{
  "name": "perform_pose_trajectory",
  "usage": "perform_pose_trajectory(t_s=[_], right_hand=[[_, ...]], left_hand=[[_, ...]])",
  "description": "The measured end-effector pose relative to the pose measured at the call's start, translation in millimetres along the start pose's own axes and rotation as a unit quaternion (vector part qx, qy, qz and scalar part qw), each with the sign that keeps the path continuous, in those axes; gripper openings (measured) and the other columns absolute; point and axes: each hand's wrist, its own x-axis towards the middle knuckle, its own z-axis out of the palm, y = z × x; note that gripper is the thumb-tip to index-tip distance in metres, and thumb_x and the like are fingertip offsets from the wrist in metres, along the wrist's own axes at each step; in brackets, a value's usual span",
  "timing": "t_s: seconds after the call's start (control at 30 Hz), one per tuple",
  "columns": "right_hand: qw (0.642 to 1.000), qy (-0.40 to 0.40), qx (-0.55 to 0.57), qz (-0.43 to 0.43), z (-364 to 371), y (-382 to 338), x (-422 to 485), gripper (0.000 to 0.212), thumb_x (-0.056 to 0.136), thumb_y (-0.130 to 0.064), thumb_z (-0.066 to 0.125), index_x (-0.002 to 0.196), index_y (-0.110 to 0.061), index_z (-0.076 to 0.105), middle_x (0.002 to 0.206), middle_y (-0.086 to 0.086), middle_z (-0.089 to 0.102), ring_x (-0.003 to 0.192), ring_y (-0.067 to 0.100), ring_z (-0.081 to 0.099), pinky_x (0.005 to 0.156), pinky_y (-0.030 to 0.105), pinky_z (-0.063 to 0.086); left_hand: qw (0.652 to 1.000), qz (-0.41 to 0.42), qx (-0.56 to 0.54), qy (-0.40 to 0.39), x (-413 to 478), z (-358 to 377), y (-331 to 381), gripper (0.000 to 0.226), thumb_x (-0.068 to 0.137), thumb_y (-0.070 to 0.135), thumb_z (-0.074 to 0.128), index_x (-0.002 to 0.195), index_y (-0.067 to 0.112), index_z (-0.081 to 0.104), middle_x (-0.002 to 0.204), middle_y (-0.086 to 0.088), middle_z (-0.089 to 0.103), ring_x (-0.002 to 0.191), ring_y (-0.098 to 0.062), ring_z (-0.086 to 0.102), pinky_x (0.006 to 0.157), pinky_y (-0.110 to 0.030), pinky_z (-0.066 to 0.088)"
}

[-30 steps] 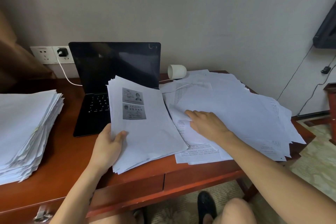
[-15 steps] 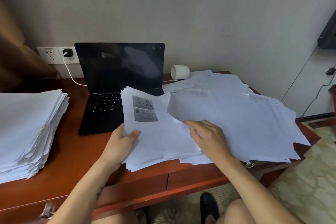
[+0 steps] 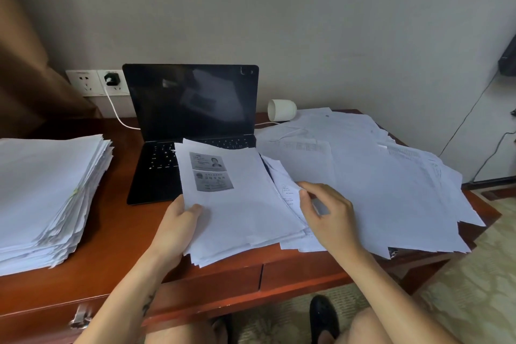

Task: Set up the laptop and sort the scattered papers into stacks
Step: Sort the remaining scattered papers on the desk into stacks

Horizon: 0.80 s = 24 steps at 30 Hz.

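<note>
Laptop (image 3: 192, 109): open at the back of the worktop (image 3: 111, 246), screen dark.
Sheaf (image 3: 245, 212): white pages, the top one printed with two grey card copies. It lies over the worktop's front edge, and its far corner covers part of the laptop's keyboard.
Left hand (image 3: 176, 226): grip closed on the sheaf's near-left corner, thumb on top.
Right hand (image 3: 329, 218): grip pinching the printed sheets (image 3: 287, 190) that stick out at the sheaf's right edge.
Scattered papers (image 3: 391, 190): a loose, overlapping spread that fills the right half of the worktop and overhangs its right corner.
Tall stack (image 3: 47, 190): ragged-edged, at the left end, well apart from the sheaf.
Around: a white cup (image 3: 281, 110) on its side just right of the laptop. A wall socket (image 3: 83, 82) holds a black plug (image 3: 111, 79), and its white cable (image 3: 117, 114) runs behind the screen. A brown curtain (image 3: 25, 78) hangs at far left. A black shoe (image 3: 322, 315) shows on the patterned carpet (image 3: 474, 288).
Change: half a second ago the right hand held a raised sheet across the sheaf's right side. The top page is now uncovered and the hand has moved to the sheaf's edge (a second ago it lay flat on the spread).
Hard to make out: the print on every page is too small to read. The left fingers are hidden under the sheaf. The tall stack is cut off by the frame. A small dark item at the spread's near corner cannot be identified.
</note>
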Motion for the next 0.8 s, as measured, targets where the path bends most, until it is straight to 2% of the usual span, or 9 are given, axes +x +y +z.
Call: perform_pose_trajectory(t_s=[0.13, 0.23, 0.37, 0.47, 0.57, 0.63, 0.73, 0.8], right_hand=[[0.996, -0.038, 0.011, -0.078, 14, -19, 1, 0.019, 0.096, -0.013, 0.062, 0.108, -0.011, 0.077, 0.104, -0.005, 0.075, 0.096, 0.008, 0.070, 0.080, 0.029, 0.058], [0.984, -0.103, 0.002, -0.145, 27, -30, -4, 0.018, 0.097, -0.015, 0.063, 0.107, -0.015, 0.078, 0.104, -0.007, 0.075, 0.094, 0.009, 0.070, 0.081, 0.027, 0.056], [0.961, -0.206, 0.002, -0.183, 46, -35, -13, 0.019, 0.097, -0.016, 0.064, 0.110, -0.020, 0.076, 0.109, -0.012, 0.074, 0.099, 0.007, 0.067, 0.085, 0.029, 0.053], [0.954, -0.219, 0.013, -0.206, 55, -41, -13, 0.020, 0.097, -0.012, 0.063, 0.111, -0.020, 0.076, 0.110, -0.012, 0.073, 0.100, 0.009, 0.066, 0.087, 0.027, 0.051], [0.951, -0.207, 0.026, -0.228, 61, -48, -15, 0.019, 0.096, -0.013, 0.063, 0.108, -0.019, 0.077, 0.109, -0.011, 0.074, 0.097, 0.011, 0.067, 0.086, 0.026, 0.051], [0.957, -0.210, 0.046, -0.196, 61, -50, -16, 0.019, 0.096, -0.016, 0.062, 0.108, -0.017, 0.077, 0.111, -0.008, 0.074, 0.101, 0.011, 0.067, 0.089, 0.027, 0.051], [0.978, -0.189, 0.053, -0.067, 53, -44, -12, 0.025, 0.098, -0.023, 0.054, 0.111, -0.018, 0.075, 0.115, -0.010, 0.072, 0.109, 0.005, 0.064, 0.096, 0.027, 0.049], [0.983, -0.185, 0.013, 0.008, 47, -33, -6, 0.029, 0.097, -0.028, 0.050, 0.116, -0.024, 0.071, 0.118, -0.014, 0.069, 0.113, 0.003, 0.060, 0.100, 0.029, 0.047]], left_hand=[[1.000, 0.008, 0.023, -0.004, 0, -6, 2, 0.032, 0.109, 0.012, 0.043, 0.129, 0.032, 0.059, 0.121, 0.004, 0.072, 0.111, -0.021, 0.069, 0.087, -0.037, 0.057], [1.000, 0.007, 0.025, -0.005, -1, -12, 4, 0.030, 0.110, 0.016, 0.043, 0.127, 0.032, 0.060, 0.119, 0.003, 0.073, 0.107, -0.021, 0.071, 0.085, -0.037, 0.058], [1.000, 0.013, 0.015, -0.018, -3, -12, 7, 0.026, 0.111, 0.025, 0.043, 0.125, 0.035, 0.062, 0.112, 0.013, 0.077, 0.099, -0.008, 0.074, 0.077, -0.024, 0.057], [0.999, 0.015, 0.005, -0.032, -2, -11, 12, 0.019, 0.109, 0.040, 0.050, 0.121, 0.036, 0.063, 0.111, 0.016, 0.077, 0.099, -0.002, 0.073, 0.080, -0.020, 0.056], [0.997, 0.002, 0.015, -0.070, -1, -12, 13, 0.023, 0.105, 0.034, 0.059, 0.127, 0.027, 0.064, 0.115, 0.007, 0.078, 0.103, -0.013, 0.075, 0.087, -0.030, 0.058], [0.997, -0.005, 0.041, -0.063, 1, -14, 12, 0.027, 0.103, 0.023, 0.065, 0.130, 0.025, 0.063, 0.115, 0.007, 0.078, 0.105, -0.016, 0.075, 0.092, -0.036, 0.059], [0.998, -0.015, 0.050, -0.042, 2, -17, 8, 0.034, 0.101, 0.018, 0.067, 0.133, 0.028, 0.060, 0.118, 0.008, 0.077, 0.104, -0.015, 0.075, 0.090, -0.035, 0.061], [0.998, -0.015, 0.050, -0.032, 1, -19, 8, 0.037, 0.102, 0.018, 0.067, 0.135, 0.031, 0.057, 0.120, 0.008, 0.075, 0.105, -0.016, 0.074, 0.091, -0.037, 0.061]])
